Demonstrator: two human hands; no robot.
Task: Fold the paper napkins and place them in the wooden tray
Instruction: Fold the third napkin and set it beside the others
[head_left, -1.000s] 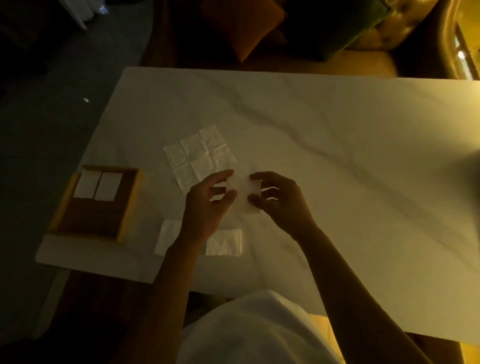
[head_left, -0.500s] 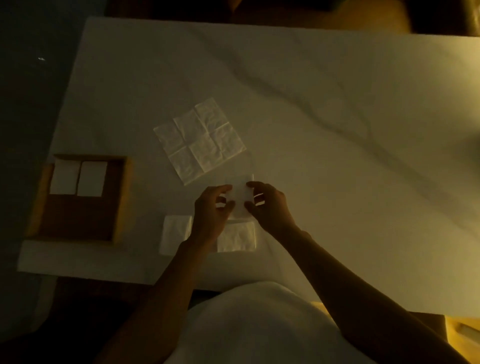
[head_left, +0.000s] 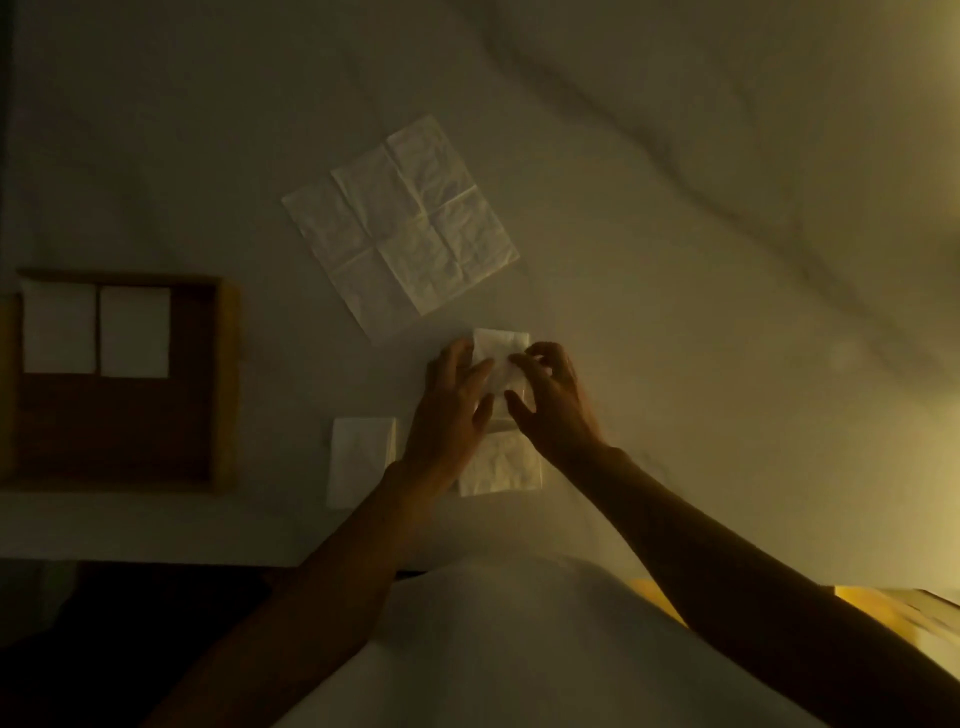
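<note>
My left hand (head_left: 453, 410) and my right hand (head_left: 551, 405) meet over a small folded white napkin (head_left: 500, 347) on the marble table, and both pinch it with their fingertips. An unfolded creased napkin (head_left: 402, 224) lies flat just beyond them. Two folded napkins rest near the table's front edge: one (head_left: 358, 460) left of my left wrist, the other (head_left: 501, 467) between my wrists. The wooden tray (head_left: 228, 374) sits at the left with two folded napkins (head_left: 96, 332) side by side in its far half.
The pale marble table (head_left: 701, 260) stretches far to the right and back. Its front edge runs just under the tray and my forearms. My white garment (head_left: 498, 649) fills the bottom centre. Lighting is dim.
The camera has tilted down and closer, so the table's far edge is out of view. My hands stay together on the small napkin, which now lies lower against the table.
</note>
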